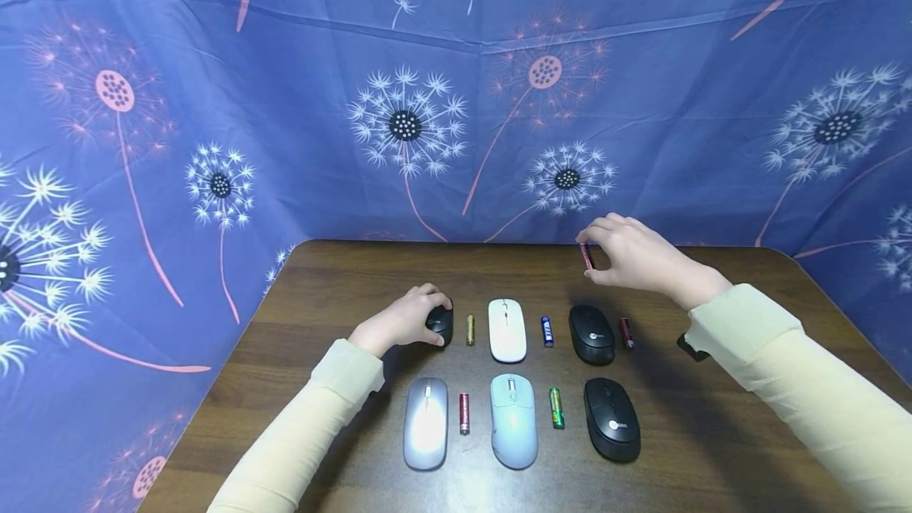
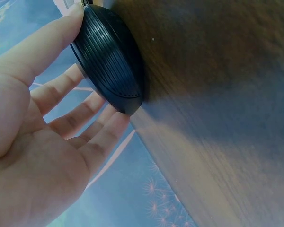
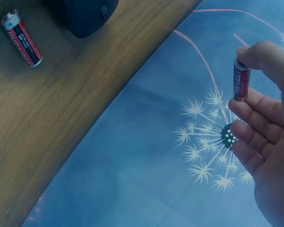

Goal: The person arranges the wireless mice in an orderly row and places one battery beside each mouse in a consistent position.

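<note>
My left hand (image 1: 404, 318) grips a small black computer mouse (image 1: 441, 326) by its sides at the back row's left end. In the left wrist view the ribbed side of this mouse (image 2: 109, 59) shows between thumb and fingers, its lower edge against or close to the wood. Over the table's far edge, my right hand (image 1: 630, 256) pinches a red battery (image 3: 241, 81) between thumb and fingertip, one at each end. A yellow battery (image 1: 470, 330) lies just right of the left hand's mouse. Below the right hand sits a black mouse (image 1: 592, 334) with another red battery (image 1: 626, 332) beside it.
A white mouse (image 1: 507, 330) and a blue battery (image 1: 547, 331) share the back row. In front lie a grey mouse (image 1: 426, 423), red battery (image 1: 465, 413), light-blue mouse (image 1: 514, 421), green battery (image 1: 556, 408) and black mouse (image 1: 612, 419). A dark object (image 1: 691, 348) is partly hidden by the right sleeve.
</note>
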